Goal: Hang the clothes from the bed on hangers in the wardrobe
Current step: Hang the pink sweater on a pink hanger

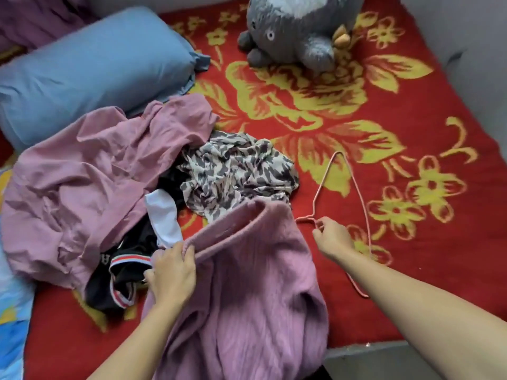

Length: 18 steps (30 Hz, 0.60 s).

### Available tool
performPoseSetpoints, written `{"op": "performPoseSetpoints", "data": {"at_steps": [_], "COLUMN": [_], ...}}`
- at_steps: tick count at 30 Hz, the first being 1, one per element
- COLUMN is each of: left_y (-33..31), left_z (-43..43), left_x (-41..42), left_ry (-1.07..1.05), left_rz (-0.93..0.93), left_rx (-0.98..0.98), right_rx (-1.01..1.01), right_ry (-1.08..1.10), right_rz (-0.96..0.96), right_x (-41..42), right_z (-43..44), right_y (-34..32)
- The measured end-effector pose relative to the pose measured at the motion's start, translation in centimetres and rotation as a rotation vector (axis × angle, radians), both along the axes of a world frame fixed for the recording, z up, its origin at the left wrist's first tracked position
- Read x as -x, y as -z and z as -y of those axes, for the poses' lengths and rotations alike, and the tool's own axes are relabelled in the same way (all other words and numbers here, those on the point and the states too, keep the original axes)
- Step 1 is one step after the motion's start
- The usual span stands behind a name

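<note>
A pink ribbed knit garment (247, 303) lies on the bed in front of me, its folded collar toward the pile. My left hand (171, 272) grips the left end of that collar. A thin pink wire hanger (356, 187) lies on the red blanket to the right, and my right hand (332, 237) pinches it at the neck near its hook. Behind the knit sits a pile: a mauve crumpled shirt (82, 182), a leopard-print cloth (236, 171), a white piece (164, 220) and a black garment with striped trim (123, 275).
The bed is covered by a red blanket with yellow flowers (315, 105). A blue pillow (90, 72) lies at the back left and a grey plush toy (296, 31) at the back. The bed's near edge (370, 346) runs at lower right.
</note>
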<state>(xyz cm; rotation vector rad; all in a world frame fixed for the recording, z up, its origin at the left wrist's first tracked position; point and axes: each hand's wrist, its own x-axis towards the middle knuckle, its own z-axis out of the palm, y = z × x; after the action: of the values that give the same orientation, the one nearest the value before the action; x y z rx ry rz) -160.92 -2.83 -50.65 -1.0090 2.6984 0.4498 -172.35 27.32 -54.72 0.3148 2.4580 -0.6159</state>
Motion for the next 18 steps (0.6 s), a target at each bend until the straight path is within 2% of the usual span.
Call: {"op": "performPoseSetpoints", "data": {"at_steps": [4,10,14,18], "left_y": [4.5,7.9,7.2,4.5], "left_z": [0.3,0.1,1.3,2.9], "left_x": [0.3,-0.6,-0.3,1.8], "left_ry": [-0.047,-0.008,-0.014,-0.023], "left_rz": [-0.069,-0.096,-0.131,-0.174], "left_rx": [-0.093,-0.14,-0.17,-0.178], "right_rx": [-0.198,-0.214,-0.182,-0.034], "right_ry": [-0.025,-0.123,-0.034,0.018], "right_rz": [0.025,-0.043,-0.19,-0.427], "right_x": [1.3,2.3,3.8,6.9], "right_z": [-1.2,0.5,2.2,3.8], "right_y": [5.8,10.2,7.6,0.7]}}
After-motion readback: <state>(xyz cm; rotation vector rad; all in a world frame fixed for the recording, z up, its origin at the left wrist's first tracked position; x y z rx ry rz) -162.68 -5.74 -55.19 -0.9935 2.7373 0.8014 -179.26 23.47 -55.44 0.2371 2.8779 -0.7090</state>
